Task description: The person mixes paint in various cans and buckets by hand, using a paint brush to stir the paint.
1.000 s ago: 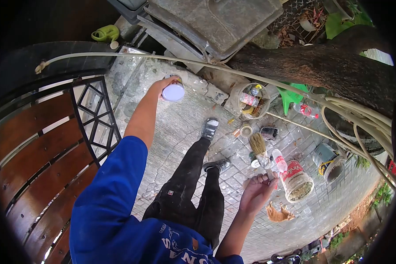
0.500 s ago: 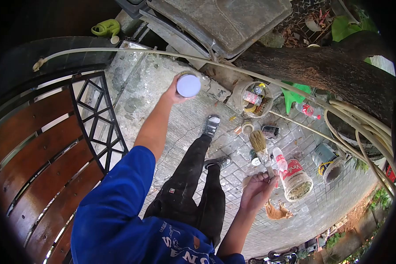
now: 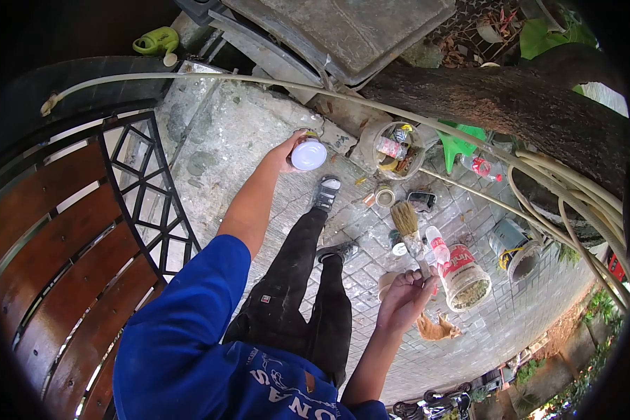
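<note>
1. Clock face = head view, 12 at top. Our left hand (image 3: 287,155) sits near 12, gripping a can (image 3: 308,155). Our right hand (image 3: 400,304) sits between 4 and 5, gripping a brush (image 3: 414,244).
2. Can grip: fingers wrap the side, pale round end facing us and uncovered. Probably a side hold because the can is too broad to pinch. Can't tell if that end is lid or base.
3. Brush grip: fingertips closed on the handle (image 3: 425,268), bristles (image 3: 404,218) pointing to 11, away from the palm. Likely keeps them off our skin.
4. Left arm: reaches toward 1, elbow nearly straight, can well out from the body. Our shoe (image 3: 327,194) is at 5 from the can. Reads as giving the can room clear of the legs.
5. Right arm: forearm angled toward 1, fingers curled, inner side of the hand turned up. Elbow pose hard to read.
6. Surroundings: litter-filled tub (image 3: 368,152) at 3 from the can; red-labelled bucket (image 3: 457,259) at 2 from the right hand, clear bottle (image 3: 438,246) at 1. Looks grouped for easy reach on our right.
</note>
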The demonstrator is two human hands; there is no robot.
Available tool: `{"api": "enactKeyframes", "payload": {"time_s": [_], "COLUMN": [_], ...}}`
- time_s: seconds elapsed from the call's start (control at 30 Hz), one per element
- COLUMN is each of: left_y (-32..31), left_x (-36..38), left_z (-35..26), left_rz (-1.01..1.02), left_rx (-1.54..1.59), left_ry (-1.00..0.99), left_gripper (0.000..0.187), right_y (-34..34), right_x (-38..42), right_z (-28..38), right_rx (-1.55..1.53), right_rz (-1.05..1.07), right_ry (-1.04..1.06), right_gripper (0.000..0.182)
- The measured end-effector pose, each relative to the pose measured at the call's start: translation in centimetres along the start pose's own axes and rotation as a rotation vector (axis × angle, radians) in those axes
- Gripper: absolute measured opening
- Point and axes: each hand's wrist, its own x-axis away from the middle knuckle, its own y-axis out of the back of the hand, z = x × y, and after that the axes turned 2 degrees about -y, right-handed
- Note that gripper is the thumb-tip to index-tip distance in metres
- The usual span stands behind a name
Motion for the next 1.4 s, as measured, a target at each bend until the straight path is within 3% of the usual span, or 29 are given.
{"api": "enactKeyframes", "payload": {"time_s": [0.1, 0.2, 0.23, 0.33, 0.37, 0.4, 0.47, 0.57, 0.77, 0.97, 1.07, 1.27, 1.37, 1.4], "left_y": [1.7, -1.8, -1.0, 0.6, 0.5, 0.7, 0.6, -1.2, -1.7, -1.6, -2.1, -3.2, -3.4, -3.4], "left_x": [-3.3, 2.9, 2.7, 4.4, 5.6, 6.7, 8.3, 12.5, 18.9, 21.2, 22.4, 23.6, 24.2, 24.4], "left_z": [0.0, 0.2, -0.3, -1.7, -2.5, -3.1, -4.4, -5.7, -7.0, -7.8, -8.3, -9.0, -9.6, -9.7], "left_rz": [-0.160, -0.696, -0.617, -0.455, -0.374, -0.281, -0.073, 0.103, 0.062, 0.175, 0.258, 0.305, 0.292, 0.279], "left_rx": [-0.897, -1.701, -1.621, -1.875, -1.935, -1.958, -1.995, -1.910, -1.934, -1.965, -1.992, -2.066, -2.151, -2.197], "left_ry": [-0.209, -0.518, -0.527, -0.594, -0.563, -0.636, -0.777, -1.001, -1.220, -1.344, -1.444, -1.528, -1.502, -1.466], "left_gripper": [0.079, 0.091, 0.107, 0.109, 0.112, 0.111, 0.108, 0.104, 0.098, 0.104, 0.102, 0.100, 0.099, 0.099], "right_y": [-0.8, -0.9, -1.1, -1.8, -2.2, -2.1, -0.8, -2.6, -8.9, -11.5, -11.8, -12.4, -12.6, -12.6], "right_x": [0.2, 0.1, 0.1, -0.1, -0.4, -1.2, -3.6, -6.9, -8.2, -8.1, -7.9, -6.5, -6.4, -6.3], "right_z": [-0.1, -0.2, -0.2, -0.2, -0.5, -1.3, -4.6, -7.4, -8.2, -10.6, -12.4, -14.9, -14.0, -14.2], "right_rx": [-0.010, 0.046, 0.064, 0.255, 0.508, 0.677, 0.723, 0.916, 0.991, 1.092, 1.168, 1.199, 1.265, 1.233], "right_rz": [0.002, 0.002, -0.006, -0.025, -0.142, -0.090, -0.034, 0.262, 0.575, 0.873, 0.891, 0.941, 0.975, 0.943], "right_ry": [0.007, 0.041, 0.063, 0.089, 0.067, 0.095, 0.062, 0.094, 0.161, 0.498, 0.670, 0.707, 0.528, 0.578], "right_gripper": [0.031, 0.030, 0.030, 0.029, 0.027, 0.026, 0.031, 0.022, 0.023, 0.022, 0.027, 0.028, 0.024, 0.022]}}
